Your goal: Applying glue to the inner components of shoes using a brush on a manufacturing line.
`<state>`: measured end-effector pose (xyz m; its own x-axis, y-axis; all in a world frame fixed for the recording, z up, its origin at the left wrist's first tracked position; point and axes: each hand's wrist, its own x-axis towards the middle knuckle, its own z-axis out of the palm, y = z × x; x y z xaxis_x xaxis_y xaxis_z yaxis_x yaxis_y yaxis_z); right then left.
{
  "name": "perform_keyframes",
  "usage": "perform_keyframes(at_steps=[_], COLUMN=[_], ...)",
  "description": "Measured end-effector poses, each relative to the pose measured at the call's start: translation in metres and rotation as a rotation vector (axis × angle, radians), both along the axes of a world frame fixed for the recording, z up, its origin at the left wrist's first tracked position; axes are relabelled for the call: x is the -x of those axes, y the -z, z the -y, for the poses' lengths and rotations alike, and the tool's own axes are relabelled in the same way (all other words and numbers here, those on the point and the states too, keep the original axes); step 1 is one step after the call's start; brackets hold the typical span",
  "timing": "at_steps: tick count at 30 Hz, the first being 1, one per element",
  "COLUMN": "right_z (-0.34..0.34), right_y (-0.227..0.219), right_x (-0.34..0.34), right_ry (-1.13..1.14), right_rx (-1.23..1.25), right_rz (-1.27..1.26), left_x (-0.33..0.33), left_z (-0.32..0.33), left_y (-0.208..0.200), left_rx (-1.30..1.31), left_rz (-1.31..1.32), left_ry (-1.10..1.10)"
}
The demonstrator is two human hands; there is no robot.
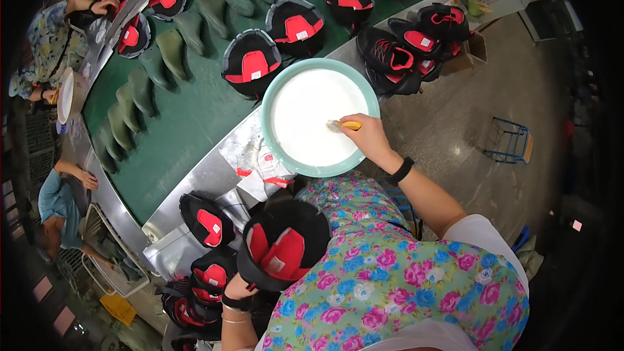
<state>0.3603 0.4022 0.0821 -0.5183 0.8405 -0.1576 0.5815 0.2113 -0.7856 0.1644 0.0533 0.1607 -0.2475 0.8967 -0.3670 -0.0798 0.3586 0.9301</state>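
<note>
My right hand (pixel 369 136) grips a small brush (pixel 351 125) by its yellow handle. Its bristles touch the white liquid (pixel 315 107) that fills a pale green basin (pixel 268 131). Down at the lower middle, my left hand (pixel 240 288) holds a black shoe upper (pixel 315 227) with a red lining and a white label inside. The upper's opening faces up, and it hides most of the left fingers. Close to its left, another black and red upper (pixel 209 221) rests above several more stacked shoe uppers (pixel 211 274).
A green conveyor belt (pixel 175 130) with a metal edge carries rows of green shoe lasts (pixel 172 54) and shoe uppers (pixel 252 65). Shoes (pixel 387 52) are piled right of the basin. A blue-framed stool (pixel 510 140) stands on the floor. Two co-workers (pixel 62 198) are at the left.
</note>
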Motion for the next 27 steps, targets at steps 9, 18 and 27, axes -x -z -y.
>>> perform_keyframes(at_steps=[9, 18, 27], right_z=[-0.008, -0.008, 0.02], right_y=[-0.051, -0.078, -0.087], right_x=[-0.005, 0.01, 0.002], right_ry=[0.03, -0.044, 0.09], right_rx=[-0.009, 0.387, 0.246], right_rz=[-0.154, -0.474, -0.128], left_x=[-0.023, -0.027, -0.004], left_z=[-0.086, -0.12, -0.125], left_y=[0.005, -0.004, -0.012], left_rx=[0.08, 0.15, -0.039], left_rz=[0.288, 0.271, -0.657], left_ry=[-0.321, -0.256, -0.134])
